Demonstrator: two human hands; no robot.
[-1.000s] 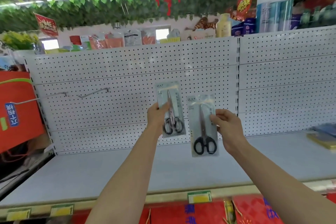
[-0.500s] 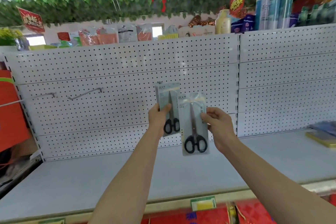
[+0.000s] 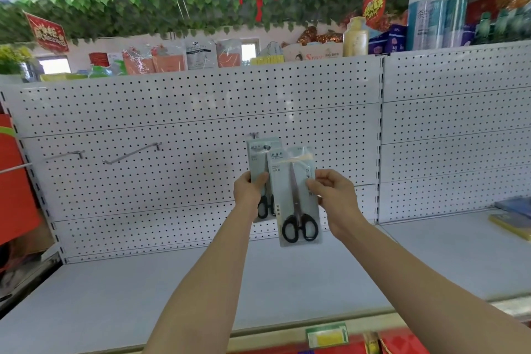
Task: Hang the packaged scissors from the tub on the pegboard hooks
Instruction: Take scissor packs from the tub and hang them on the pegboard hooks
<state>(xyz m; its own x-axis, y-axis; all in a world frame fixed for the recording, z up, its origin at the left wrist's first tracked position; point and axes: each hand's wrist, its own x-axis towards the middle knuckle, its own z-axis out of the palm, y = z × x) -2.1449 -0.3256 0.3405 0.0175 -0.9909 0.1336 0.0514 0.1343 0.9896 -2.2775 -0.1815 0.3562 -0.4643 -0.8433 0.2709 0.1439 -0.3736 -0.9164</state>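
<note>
— So, what does the head camera show of the hands?

— Both are raised in front of the white pegboard. The left hand is closed on the left edge of a packaged pair of scissors, thumb across the front of the card. The right hand pinches the right edge of a second packaged pair between thumb and fingertips.

— How do the two packs sit against each other?

— The pack in the right hand overlaps the front of the other one, covering its right side. Both hang upright, black handles down, blades pointing up.

— Any hooks near them?

— Directly above the left hand's pack there is a small hook mount on the board; the pack's top seems to be at it, though whether the hole is on the hook I cannot tell. Well to the left of the left hand, a long bare hook sticks out, and further left a shorter one.

— And below the hands?

— A grey shelf runs under both forearms. Far to the right of the right hand, flat yellow and blue packages lie on that shelf.
</note>
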